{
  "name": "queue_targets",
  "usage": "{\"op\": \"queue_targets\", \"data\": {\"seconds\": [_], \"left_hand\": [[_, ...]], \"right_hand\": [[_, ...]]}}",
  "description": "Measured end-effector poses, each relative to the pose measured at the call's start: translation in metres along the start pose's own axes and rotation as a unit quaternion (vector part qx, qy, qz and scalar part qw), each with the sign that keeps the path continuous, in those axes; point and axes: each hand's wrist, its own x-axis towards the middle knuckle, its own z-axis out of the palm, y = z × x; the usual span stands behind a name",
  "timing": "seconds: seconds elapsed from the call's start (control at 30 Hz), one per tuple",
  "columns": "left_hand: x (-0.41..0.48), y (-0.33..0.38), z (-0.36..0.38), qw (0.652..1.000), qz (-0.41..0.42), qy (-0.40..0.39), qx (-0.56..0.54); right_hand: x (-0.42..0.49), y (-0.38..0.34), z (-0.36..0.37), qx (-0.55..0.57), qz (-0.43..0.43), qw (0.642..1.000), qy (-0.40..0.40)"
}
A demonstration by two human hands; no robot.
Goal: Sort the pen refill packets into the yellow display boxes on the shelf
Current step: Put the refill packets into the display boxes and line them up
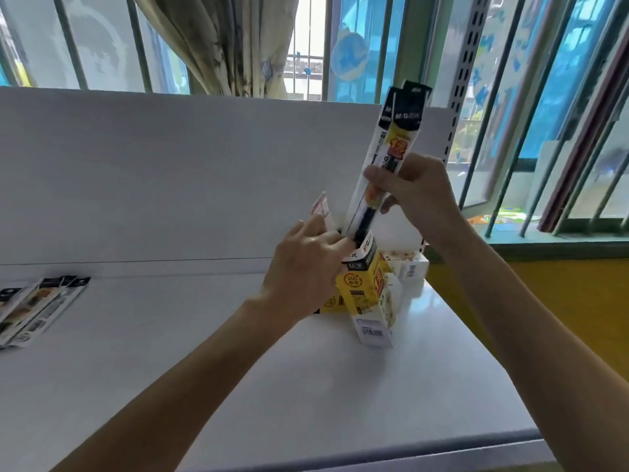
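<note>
The packets [384, 155] stand tilted, lower ends inside the yellow box [366, 296] on the shelf [204, 362]. The right hand [420, 195] pinches them mid-length. The left hand [306, 264] lays fairly straight fingers on the box's rim. More packets [37, 308] lie far left.

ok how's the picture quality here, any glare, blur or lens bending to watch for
Head view: daylight through the barred window blows out the panes; the glossy white shelf top shows a soft sheen beside the yellow cardboard display box. Same head view: wide-angle bending tilts the bars at the right; the flat loose refill packets at the left edge are smeared, and the long refill packets in the right hand are sharper.
</note>
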Motion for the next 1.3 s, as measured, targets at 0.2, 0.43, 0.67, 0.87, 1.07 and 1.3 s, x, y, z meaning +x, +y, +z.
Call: {"op": "queue_targets", "data": {"seconds": [0.2, 0.43, 0.67, 0.87, 1.07, 1.3], "left_hand": [[0.014, 0.009, -0.001, 1.0, 0.027, -0.004, -0.002], [0.024, 0.013, 0.009, 0.999, 0.01, -0.029, -0.028], [0.037, 0.028, 0.017, 0.998, 0.004, -0.051, -0.042], [0.041, 0.031, 0.021, 0.996, -0.004, -0.076, -0.049], [0.038, 0.032, 0.02, 0.994, -0.017, -0.087, -0.058], [0.035, 0.034, 0.021, 0.993, -0.05, -0.084, -0.071]], "right_hand": [[-0.005, 0.011, -0.005, -0.172, -0.016, 0.984, -0.043], [-0.003, 0.019, -0.018, -0.263, 0.0, 0.965, -0.003], [-0.011, 0.035, -0.025, -0.319, 0.003, 0.948, 0.016], [-0.014, 0.042, -0.038, -0.23, 0.056, 0.971, -0.017], [0.003, 0.023, -0.037, -0.236, -0.003, 0.969, 0.078], [-0.024, 0.058, -0.036, -0.233, 0.051, 0.971, 0.019]]}}
